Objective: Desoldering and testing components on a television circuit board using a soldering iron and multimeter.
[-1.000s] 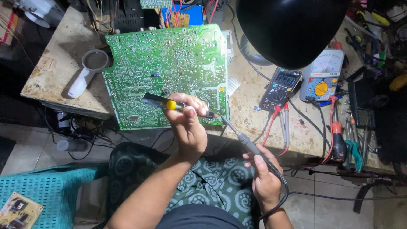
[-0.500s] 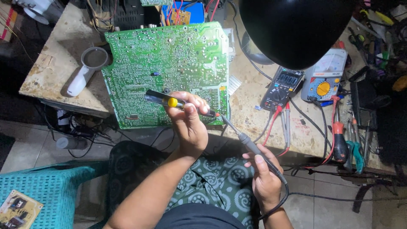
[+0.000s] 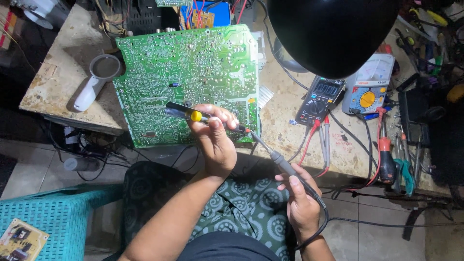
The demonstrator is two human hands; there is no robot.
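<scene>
The left hand [image 3: 215, 140], in the middle of the frame, is closed around a dark tool with a yellow button [image 3: 195, 115], probably a solder sucker; the fingers wrap its front part and the thumb lies near the button. The long axis of this tool goes from upper left to lower right, and its tip points at the lower right corner of the green circuit board [image 3: 188, 82]. The right hand [image 3: 302, 203], lower and more to the right, grips a soldering iron [image 3: 285, 166] like a pen, all fingers shut on the handle, and the cable leaves behind the wrist. The iron lies on the opposite diagonal, from lower right to upper left, so both tips meet at almost one spot on the board edge, just right of the left fingers; whether they touch the board I cannot tell. The left hand is the nearer one to that spot. The board lies solder side up on the worn bench [image 3: 58, 82]. Left of it is a white magnifier [image 3: 96, 79]. To the right are a digital multimeter [image 3: 321, 99] with red probes, an analog meter [image 3: 369, 84], and above them a black lamp shade [image 3: 333, 34].
</scene>
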